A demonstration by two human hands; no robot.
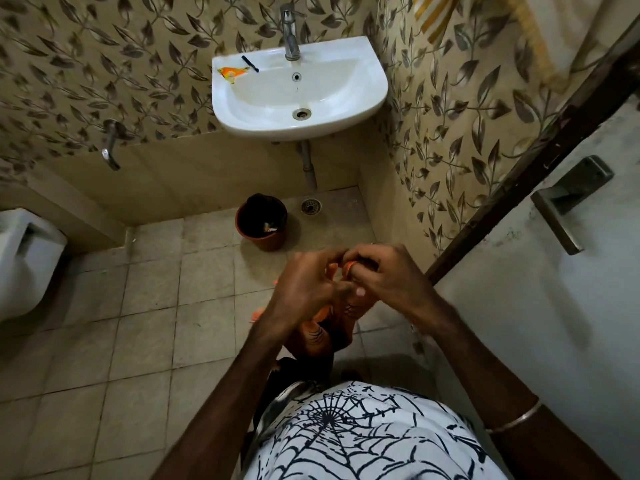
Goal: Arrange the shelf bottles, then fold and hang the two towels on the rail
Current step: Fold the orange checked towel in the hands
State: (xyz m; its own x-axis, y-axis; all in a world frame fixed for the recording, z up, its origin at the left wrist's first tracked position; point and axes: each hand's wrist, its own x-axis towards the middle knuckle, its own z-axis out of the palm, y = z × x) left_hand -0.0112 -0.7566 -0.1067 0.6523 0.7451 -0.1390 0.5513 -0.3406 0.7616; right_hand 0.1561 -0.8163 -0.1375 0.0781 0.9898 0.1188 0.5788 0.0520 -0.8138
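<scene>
Orange towel [320, 336], dark web print, is bunched in front of the body over the tiled floor [145, 306]. Both hands meet at its top edge. Left hand [308, 285]: fingers [332, 261] curled, pinching the cloth. Right hand [388, 275]: fingers [360, 268] curled over the same edge, thumbnail visible, gripping the towel. Hands touch each other at the fingertips. The rest of the towel hangs below the hands, partly hidden by the left forearm; how it is folded cannot be told.

Second cloth, striped yellow and white [436, 15], hangs at the top right, against the leaf-patterned wall; what it hangs from is cut off by the frame edge.

White basin [367, 95] is mounted on the far wall, with a steel tap [290, 32] at its back rim. On the basin's left rim lie an orange sachet [231, 72] and a thin dark item [250, 63], type unclear. Brown bin [261, 223] stands on the floor below the basin, near a floor drain [310, 205]. White toilet [24, 261] sits at the left edge. Door [561, 306] with a metal handle [568, 199] stands at the right. A metal bangle [516, 419] is on the right forearm; a web-print shirt [363, 434] fills the bottom.
</scene>
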